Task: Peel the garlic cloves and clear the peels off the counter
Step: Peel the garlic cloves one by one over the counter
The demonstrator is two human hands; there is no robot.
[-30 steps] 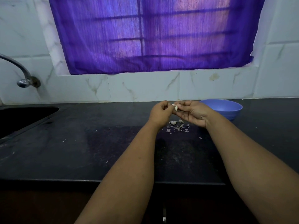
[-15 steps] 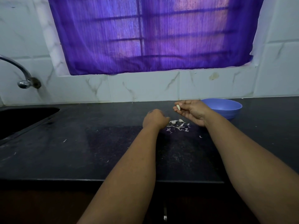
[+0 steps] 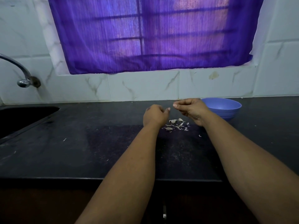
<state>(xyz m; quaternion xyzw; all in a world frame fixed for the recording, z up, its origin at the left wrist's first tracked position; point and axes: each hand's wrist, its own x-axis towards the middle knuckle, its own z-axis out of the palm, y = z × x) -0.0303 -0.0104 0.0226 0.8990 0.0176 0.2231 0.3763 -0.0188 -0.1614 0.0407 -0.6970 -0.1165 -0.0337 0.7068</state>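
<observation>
A small heap of pale garlic peels (image 3: 176, 125) lies on the black counter (image 3: 97, 143), just below and between my hands. My left hand (image 3: 155, 116) hovers left of the heap with its fingers curled in, and nothing shows in it. To its right and slightly higher is my right hand (image 3: 191, 109). Its thumb and fingertips are pinched together, pointing at the left hand. The garlic clove it held a moment ago is hidden inside the pinch. The two hands are a short gap apart.
A blue bowl (image 3: 226, 109) stands on the counter right behind my right hand. A dark sink (image 3: 24, 117) with a curved tap (image 3: 21, 73) lies at the far left. Stray peel flecks (image 3: 199, 135) dot the counter. The counter's front edge (image 3: 80, 179) runs below my forearms.
My left hand dropped from the clove to the counter beside the peels, then rose back toward my right hand. My right hand stayed put and closed its fingers over the clove.
</observation>
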